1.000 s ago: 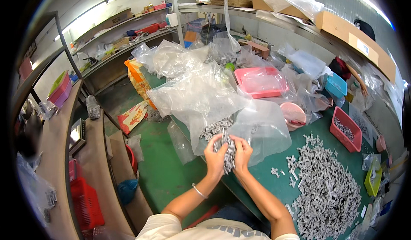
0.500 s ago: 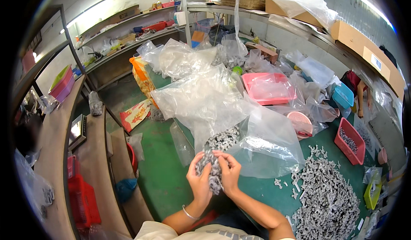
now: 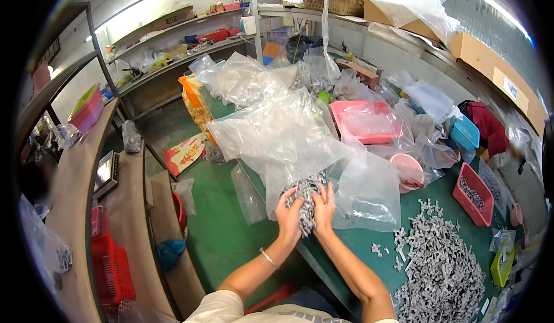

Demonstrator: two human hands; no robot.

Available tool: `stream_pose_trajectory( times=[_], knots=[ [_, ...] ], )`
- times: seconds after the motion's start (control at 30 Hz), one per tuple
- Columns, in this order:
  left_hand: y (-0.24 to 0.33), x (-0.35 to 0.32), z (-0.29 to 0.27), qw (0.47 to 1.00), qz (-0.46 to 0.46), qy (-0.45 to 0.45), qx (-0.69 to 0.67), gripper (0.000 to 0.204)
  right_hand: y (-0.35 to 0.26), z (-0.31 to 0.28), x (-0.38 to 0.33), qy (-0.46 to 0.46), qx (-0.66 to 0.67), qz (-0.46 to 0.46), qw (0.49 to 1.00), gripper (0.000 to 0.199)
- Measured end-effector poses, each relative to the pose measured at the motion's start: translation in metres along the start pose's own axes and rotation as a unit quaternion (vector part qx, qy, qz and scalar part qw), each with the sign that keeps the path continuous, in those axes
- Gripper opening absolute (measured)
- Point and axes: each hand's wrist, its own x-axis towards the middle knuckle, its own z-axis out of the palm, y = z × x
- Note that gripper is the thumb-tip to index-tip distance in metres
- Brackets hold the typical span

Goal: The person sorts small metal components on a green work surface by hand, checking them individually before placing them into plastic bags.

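My left hand (image 3: 288,216) and my right hand (image 3: 324,210) are cupped from both sides around a heap of small grey metal parts (image 3: 307,216). They are at the mouth of a large clear plastic bag (image 3: 288,132), which lies across the table near its edge. More of the same grey parts show just inside the bag, beyond my fingers. Another clear plastic sheet or bag (image 3: 369,196) lies flat to the right of my right hand. A large loose pile of grey parts (image 3: 441,268) spreads over the green table at the right.
Right of the bag are a pink tray (image 3: 340,112), a round pink basket (image 3: 398,161) and a red bin with grey parts (image 3: 487,210). A person in a dark red sleeve (image 3: 485,121) leans in at the far right. Wooden shelving (image 3: 75,190) stands at my left.
Both hands have moved forward and slightly right with the grey parts, from in front of the bag to its mouth. The person at the far right has leaned in, showing more red sleeve.
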Motion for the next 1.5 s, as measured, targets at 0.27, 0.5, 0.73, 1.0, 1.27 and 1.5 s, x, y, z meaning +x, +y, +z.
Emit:
stream_pose_trajectory(
  times=[0.27,0.5,0.73,1.0,1.27,1.5],
  knots=[
    [0.013,0.131,0.048,0.989,0.141,0.002,0.031,0.041,0.009,0.035,0.179,-0.067,-0.028,-0.082,0.994,0.060],
    [0.012,0.117,0.026,0.984,0.143,-0.019,0.108,0.054,0.040,-0.029,0.143,0.019,-0.405,-0.208,0.890,0.043],
    [-0.001,-0.018,-0.030,0.897,0.350,-0.022,0.270,0.030,0.025,-0.069,0.099,0.103,-0.384,-0.098,0.912,0.044],
    [-0.043,0.011,-0.095,0.895,0.183,0.093,0.396,0.036,0.027,-0.089,0.129,0.049,-0.595,-0.034,0.801,0.036],
    [0.016,0.065,-0.060,0.889,0.177,-0.058,0.418,0.057,-0.010,-0.043,0.129,0.043,-0.472,-0.127,0.872,0.029],
    [0.105,0.133,0.019,0.941,0.181,-0.071,0.278,0.050,-0.090,0.006,0.166,0.038,-0.364,-0.248,0.897,0.032]
  ],
)
